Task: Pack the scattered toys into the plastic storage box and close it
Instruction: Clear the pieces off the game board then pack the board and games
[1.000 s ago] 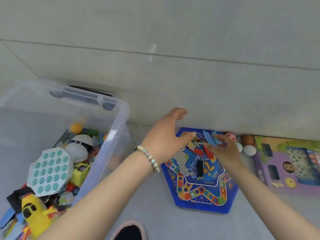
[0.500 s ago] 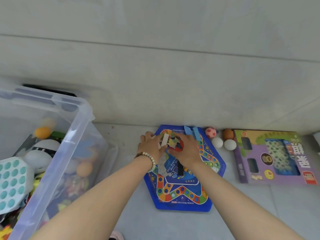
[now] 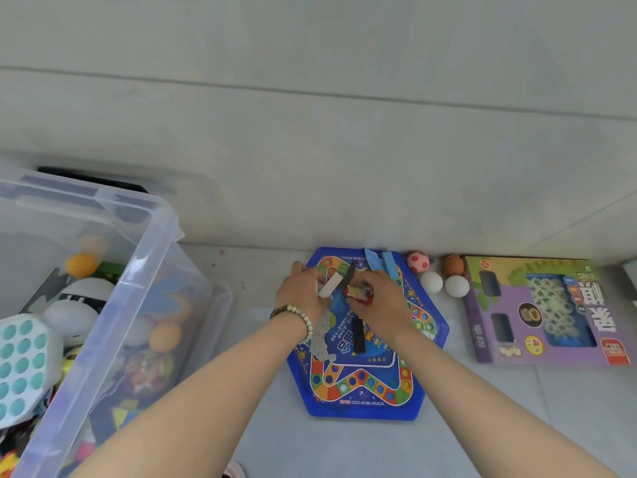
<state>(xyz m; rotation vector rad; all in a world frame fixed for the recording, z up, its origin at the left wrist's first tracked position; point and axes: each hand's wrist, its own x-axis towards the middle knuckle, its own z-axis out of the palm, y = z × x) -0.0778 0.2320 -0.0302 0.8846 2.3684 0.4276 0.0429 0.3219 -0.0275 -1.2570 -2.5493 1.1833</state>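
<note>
A blue hexagonal game board [image 3: 365, 395] lies on the grey floor by the wall, with small flat toy pieces on it. My left hand [image 3: 301, 293] and my right hand [image 3: 382, 305] meet over its far half. The left hand grips a pale flat piece [image 3: 330, 286]. The right hand pinches a small red and yellow piece [image 3: 358, 293]. A black strip [image 3: 358, 336] and a grey piece [image 3: 320, 339] lie on the board under my wrists. The clear plastic storage box [image 3: 138, 270] stands open at the left, holding several toys.
Two blue pieces [image 3: 381, 262] rest at the board's far edge. A pink ball [image 3: 418, 261], a brown ball [image 3: 453, 265] and two white balls [image 3: 443, 284] sit by the wall. A purple game box [image 3: 537, 312] lies at the right. A teal pop toy [image 3: 20, 360] tops the box's contents.
The view swung right, away from the storage box. Both hands came down onto the board and gathered small pieces together; the blue pieces the right hand held now lie at the board's far edge.
</note>
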